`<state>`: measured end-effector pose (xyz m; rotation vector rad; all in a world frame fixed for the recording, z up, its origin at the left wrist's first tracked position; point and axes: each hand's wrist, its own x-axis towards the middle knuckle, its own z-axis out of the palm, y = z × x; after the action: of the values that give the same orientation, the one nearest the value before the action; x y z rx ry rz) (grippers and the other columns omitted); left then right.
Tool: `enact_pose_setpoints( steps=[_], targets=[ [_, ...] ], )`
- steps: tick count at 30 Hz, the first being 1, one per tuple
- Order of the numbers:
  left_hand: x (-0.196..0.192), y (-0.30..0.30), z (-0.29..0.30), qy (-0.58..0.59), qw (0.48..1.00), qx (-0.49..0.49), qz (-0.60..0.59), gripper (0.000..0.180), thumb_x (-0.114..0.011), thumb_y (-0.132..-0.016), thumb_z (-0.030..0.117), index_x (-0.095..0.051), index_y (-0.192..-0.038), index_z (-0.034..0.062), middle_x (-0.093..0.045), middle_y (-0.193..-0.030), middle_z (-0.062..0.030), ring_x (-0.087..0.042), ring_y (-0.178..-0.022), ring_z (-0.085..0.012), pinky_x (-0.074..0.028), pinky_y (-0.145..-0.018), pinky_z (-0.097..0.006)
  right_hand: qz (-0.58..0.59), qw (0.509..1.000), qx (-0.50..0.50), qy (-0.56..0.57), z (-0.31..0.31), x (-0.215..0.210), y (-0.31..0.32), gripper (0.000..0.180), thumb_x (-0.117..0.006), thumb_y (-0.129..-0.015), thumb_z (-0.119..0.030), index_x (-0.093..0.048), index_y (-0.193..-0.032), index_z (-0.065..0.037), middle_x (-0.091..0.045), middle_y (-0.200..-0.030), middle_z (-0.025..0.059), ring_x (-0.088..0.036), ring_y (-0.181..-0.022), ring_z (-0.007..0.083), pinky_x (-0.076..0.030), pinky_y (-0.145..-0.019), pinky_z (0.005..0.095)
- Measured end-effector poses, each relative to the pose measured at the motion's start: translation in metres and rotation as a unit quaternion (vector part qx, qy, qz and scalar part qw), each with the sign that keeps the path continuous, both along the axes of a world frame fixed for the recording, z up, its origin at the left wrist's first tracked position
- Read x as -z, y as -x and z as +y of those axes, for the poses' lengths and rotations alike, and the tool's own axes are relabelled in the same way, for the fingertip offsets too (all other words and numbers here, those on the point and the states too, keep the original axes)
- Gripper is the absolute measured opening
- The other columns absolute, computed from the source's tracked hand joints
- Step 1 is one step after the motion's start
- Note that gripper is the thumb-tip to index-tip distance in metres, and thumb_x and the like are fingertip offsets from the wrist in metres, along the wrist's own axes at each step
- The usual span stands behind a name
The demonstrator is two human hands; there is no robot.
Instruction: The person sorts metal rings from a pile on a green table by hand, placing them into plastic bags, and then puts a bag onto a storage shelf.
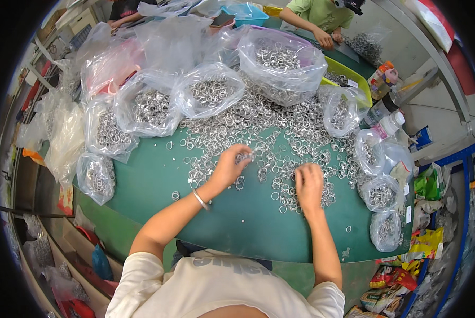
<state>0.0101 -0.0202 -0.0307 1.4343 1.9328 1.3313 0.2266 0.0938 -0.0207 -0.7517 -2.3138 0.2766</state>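
Many small silver metal rings (227,124) lie in a loose heap across the green tabletop (248,222). My left hand (232,167), a bangle on its wrist, is closed with fingers curled around several of these rings at the heap's near edge. To its right, my right hand (308,183) rests over a smaller pile of rings (286,199). Its fingers curl down among them, and their tips are hidden from above, so whether they grip any is not visible. A few single rings (175,195) lie apart on the near left of the table.
Clear plastic bags of rings (208,93) line the far and side edges, with a larger ring-filled bag (281,63) in a purple-rimmed tub. Bottles (388,124) stand at the right. Across the table, a person in a green shirt (322,18) handles small parts; another sits far left.
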Motion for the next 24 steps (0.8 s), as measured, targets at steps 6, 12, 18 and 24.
enact_pose_setpoints(
  steps=[6,12,18,24],
  targets=[
    [-0.007,0.014,0.004,0.039,0.891,-0.027,-0.451,0.023,-0.058,-0.087,0.002,-0.055,-0.110,0.0015,-0.060,-0.095,-0.0025,-0.059,-0.086,-0.0106,-0.048,-0.076,-0.021,-0.015,0.998,0.012,0.057,-0.004,-0.013,0.005,0.023,-0.066,-0.076,-0.008,-0.059,-0.097,-0.001,-0.057,-0.102,0.0143,-0.052,-0.095,0.0318,-0.040,-0.085,0.0419],
    [-0.017,0.006,0.005,0.018,0.848,-0.016,-0.529,0.025,-0.053,-0.092,0.010,-0.052,-0.116,0.0038,-0.055,-0.114,-0.0070,-0.055,-0.100,-0.0142,-0.048,-0.084,-0.032,-0.106,0.991,-0.079,0.008,-0.035,0.000,0.052,0.039,-0.071,-0.074,-0.017,-0.057,-0.109,-0.005,-0.049,-0.119,0.0130,-0.046,-0.109,0.0316,-0.036,-0.089,0.0453],
    [-0.013,0.007,-0.002,0.012,0.938,0.016,-0.346,0.036,-0.061,-0.087,0.008,-0.049,-0.120,0.0001,-0.055,-0.110,-0.0075,-0.056,-0.095,-0.0142,-0.051,-0.079,-0.027,-0.133,0.984,-0.112,0.033,-0.028,0.010,0.043,0.030,-0.069,-0.074,-0.010,-0.059,-0.102,-0.006,-0.052,-0.113,0.0127,-0.047,-0.106,0.0309,-0.039,-0.087,0.0425],
    [-0.025,0.000,-0.001,0.082,0.912,0.051,-0.398,0.029,-0.055,-0.090,0.004,-0.051,-0.117,-0.0017,-0.063,-0.100,-0.0134,-0.064,-0.073,-0.0149,-0.050,-0.051,-0.022,0.190,0.873,-0.003,0.450,-0.022,0.007,0.041,0.016,-0.056,-0.088,-0.004,-0.057,-0.103,-0.004,-0.061,-0.094,0.0072,-0.058,-0.080,0.0150,-0.046,-0.067,0.0263]
  ],
)
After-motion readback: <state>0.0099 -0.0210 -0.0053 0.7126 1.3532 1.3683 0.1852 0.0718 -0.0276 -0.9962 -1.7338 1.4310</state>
